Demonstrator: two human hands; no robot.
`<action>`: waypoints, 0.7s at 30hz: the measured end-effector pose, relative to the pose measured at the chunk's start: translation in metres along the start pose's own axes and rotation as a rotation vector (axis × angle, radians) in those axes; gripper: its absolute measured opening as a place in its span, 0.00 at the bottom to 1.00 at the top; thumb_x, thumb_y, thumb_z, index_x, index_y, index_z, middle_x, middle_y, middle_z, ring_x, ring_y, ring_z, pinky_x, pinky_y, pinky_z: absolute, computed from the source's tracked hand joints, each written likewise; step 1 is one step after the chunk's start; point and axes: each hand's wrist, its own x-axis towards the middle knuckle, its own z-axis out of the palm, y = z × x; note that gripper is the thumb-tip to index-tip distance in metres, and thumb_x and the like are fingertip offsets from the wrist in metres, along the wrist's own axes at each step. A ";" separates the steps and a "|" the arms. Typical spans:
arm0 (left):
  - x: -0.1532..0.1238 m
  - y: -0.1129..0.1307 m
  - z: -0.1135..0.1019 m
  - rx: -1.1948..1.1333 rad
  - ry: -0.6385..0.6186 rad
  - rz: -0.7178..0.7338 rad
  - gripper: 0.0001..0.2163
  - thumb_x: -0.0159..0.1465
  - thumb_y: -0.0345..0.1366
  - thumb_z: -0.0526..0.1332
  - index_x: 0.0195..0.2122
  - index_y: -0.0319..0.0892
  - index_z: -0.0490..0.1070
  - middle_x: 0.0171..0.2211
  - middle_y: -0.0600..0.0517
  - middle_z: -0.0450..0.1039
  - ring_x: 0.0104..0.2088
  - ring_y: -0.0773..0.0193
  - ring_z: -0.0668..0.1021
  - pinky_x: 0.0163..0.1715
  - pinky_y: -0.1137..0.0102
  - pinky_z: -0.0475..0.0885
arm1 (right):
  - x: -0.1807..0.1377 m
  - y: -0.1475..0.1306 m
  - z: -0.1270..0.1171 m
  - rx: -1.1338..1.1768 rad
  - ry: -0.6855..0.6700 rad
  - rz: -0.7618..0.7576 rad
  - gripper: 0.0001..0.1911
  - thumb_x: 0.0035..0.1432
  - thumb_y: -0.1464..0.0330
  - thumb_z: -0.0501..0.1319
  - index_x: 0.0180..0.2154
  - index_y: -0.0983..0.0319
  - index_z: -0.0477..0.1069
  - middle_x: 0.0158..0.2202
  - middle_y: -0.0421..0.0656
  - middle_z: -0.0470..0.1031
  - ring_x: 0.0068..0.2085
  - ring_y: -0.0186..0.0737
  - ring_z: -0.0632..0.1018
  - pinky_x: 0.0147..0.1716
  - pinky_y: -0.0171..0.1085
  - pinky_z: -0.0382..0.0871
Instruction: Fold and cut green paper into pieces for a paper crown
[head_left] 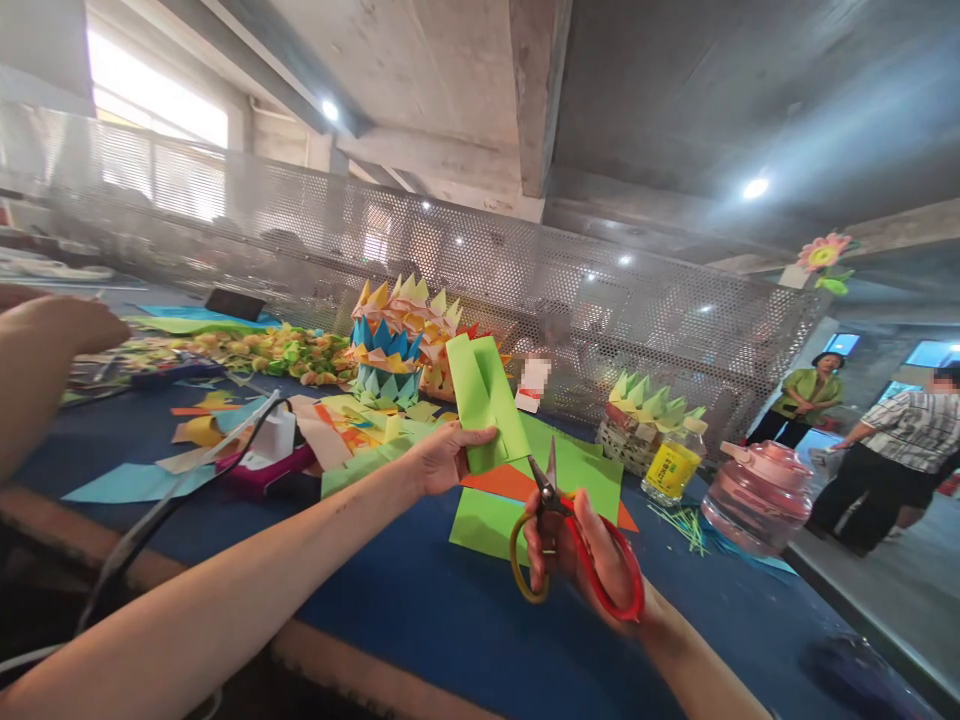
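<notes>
My left hand [442, 458] pinches a folded strip of light green paper [486, 397] and holds it upright above the blue table [420, 600]. My right hand [589, 560] grips red and yellow scissors [559, 520], fingers through the handles. The blades are slightly apart and point up toward the lower edge of the green strip. Flat green and orange paper sheets [592, 475] lie on the table under both hands.
Stacked origami crowns [397, 335], paper scraps [225, 420], a yellow-labelled jar [673, 462] and a pink water jug [757, 495] stand on the table. A perforated metal screen [525, 280] backs it. Another person's arm [45, 350] reaches in at left. Two people [892, 450] stand at right.
</notes>
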 end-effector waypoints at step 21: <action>0.002 -0.007 -0.006 0.070 -0.140 0.030 0.09 0.52 0.24 0.71 0.35 0.33 0.78 0.32 0.44 0.81 0.30 0.61 0.82 0.35 0.71 0.78 | -0.004 0.013 -0.006 -0.070 0.053 -0.058 0.29 0.62 0.45 0.46 0.46 0.61 0.67 0.29 0.43 0.71 0.26 0.37 0.72 0.30 0.38 0.67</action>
